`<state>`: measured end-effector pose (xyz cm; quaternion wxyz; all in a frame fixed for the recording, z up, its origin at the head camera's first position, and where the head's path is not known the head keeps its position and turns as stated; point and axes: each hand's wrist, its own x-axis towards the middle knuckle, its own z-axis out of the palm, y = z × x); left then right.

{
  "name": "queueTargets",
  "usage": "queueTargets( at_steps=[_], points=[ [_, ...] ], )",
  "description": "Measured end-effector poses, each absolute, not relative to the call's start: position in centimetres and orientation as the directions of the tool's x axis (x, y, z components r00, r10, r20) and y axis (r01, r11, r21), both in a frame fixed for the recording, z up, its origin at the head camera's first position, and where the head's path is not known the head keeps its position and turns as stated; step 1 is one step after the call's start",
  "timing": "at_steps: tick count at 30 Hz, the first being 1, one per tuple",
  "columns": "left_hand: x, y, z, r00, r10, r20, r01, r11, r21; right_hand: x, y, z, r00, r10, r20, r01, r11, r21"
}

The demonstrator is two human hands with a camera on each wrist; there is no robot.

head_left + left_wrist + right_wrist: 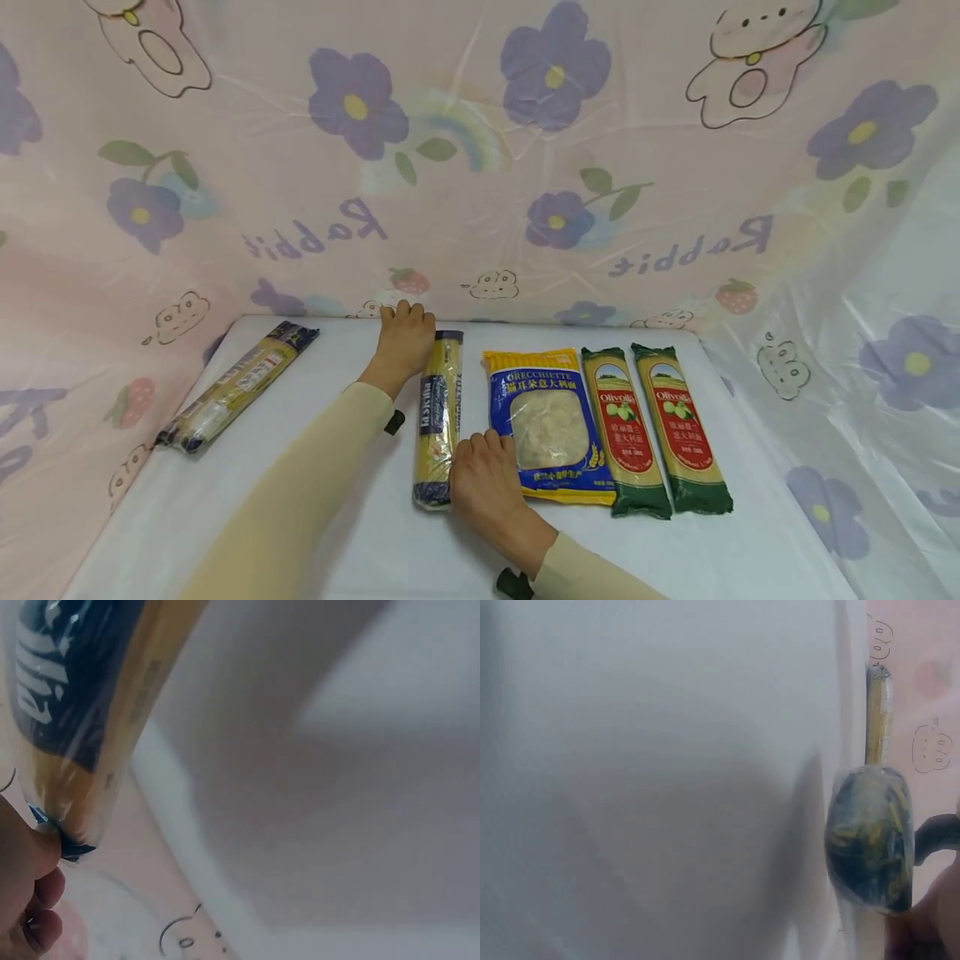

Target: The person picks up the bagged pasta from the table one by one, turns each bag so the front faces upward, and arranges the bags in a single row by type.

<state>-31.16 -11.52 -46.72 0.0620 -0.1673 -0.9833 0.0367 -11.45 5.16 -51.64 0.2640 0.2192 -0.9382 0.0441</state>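
A clear packet of spaghetti (441, 379) with a dark blue label and blue ends stands lengthwise away from me in the head view. My left hand (407, 337) pinches its far end; in the left wrist view the thumb presses the gathered blue tip of the packet (71, 697). At the near end, my right hand (487, 483) grips the packet's right side, fingers curled and partly hidden. The right wrist view shows the rounded near end of the spaghetti packet (870, 840), with the right hand (939, 907) at the frame's edge.
Right of the hands lie a blue and yellow orecchiette bag (551, 425) and two green-ended pasta packets with red labels (628, 433) (682, 429), side by side. Another blue-ended spaghetti packet (238, 387) lies slanted at the left of the white table (360, 533). A patterned curtain (465, 208) hangs behind.
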Motion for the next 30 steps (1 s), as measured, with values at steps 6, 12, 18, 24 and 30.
queueTargets(
  at_steps=[6,12,18,24,30],
  points=[
    [-31.5,-10.4,-48.0,-0.939,0.333,0.088,0.324,0.941,-0.096,-11.3,5.5,-51.8,-0.815,-0.38,0.437,-0.409,0.912,0.03],
    [-31.5,-9.7,-48.7,-0.941,0.327,0.09,0.322,0.945,-0.066,-11.4,6.1,-52.2,-0.817,-0.383,0.431,-0.405,0.913,0.042],
    [-31.7,-9.4,-49.7,-0.942,0.324,0.094,0.322,0.946,-0.034,-11.5,6.2,-52.3,-0.831,-0.373,0.413,-0.384,0.921,0.06],
    [-31.7,-9.2,-49.9,-0.934,0.336,0.118,0.337,0.941,-0.016,-11.6,6.3,-52.4,-0.86,-0.357,0.364,-0.36,0.931,0.062],
    [-31.4,-9.6,-50.0,-0.927,0.349,0.137,0.356,0.934,0.025,-11.7,6.7,-52.3,-0.896,-0.305,0.322,-0.311,0.95,0.032]
  ],
)
